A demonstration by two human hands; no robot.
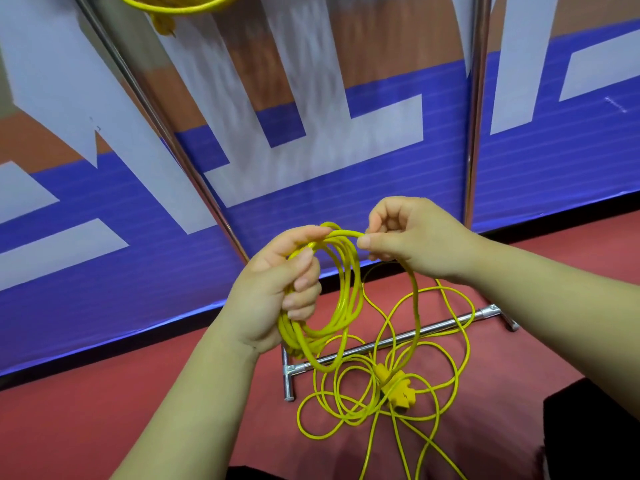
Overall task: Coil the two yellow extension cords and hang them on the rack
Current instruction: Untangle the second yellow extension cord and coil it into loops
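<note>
Gripping a bundle of yellow loops, the left hand (277, 289) is curling its fingers round one side of the coil (343, 306), with the thumb lying along the top. The right hand (412, 237) is pinching a single strand between thumb and forefinger, just beside the left thumb, and its other fingers are folding inward. From that pinch the strand is dropping in a wide loop towards the floor (104, 410).

The loose cord (450, 375) is lying in tangled rings on the red floor, some of them crossing the low metal bar (433, 329) of the rack. A yellow socket block (398, 389) is sitting in the tangle on the near side of that bar. It is showing a small dark mark that is too small to read.

Two shiny poles of the rack, a left pole (156, 123) and a right pole (476, 116), are rising behind the hands. A second cord (180, 6), already coiled, is hanging at the top edge of the view, near the left pole.

Behind the rack a banner (346, 209) is showing huge white block letters over blue and orange bands. They are cut off by the frame, so no word can be made out.
</note>
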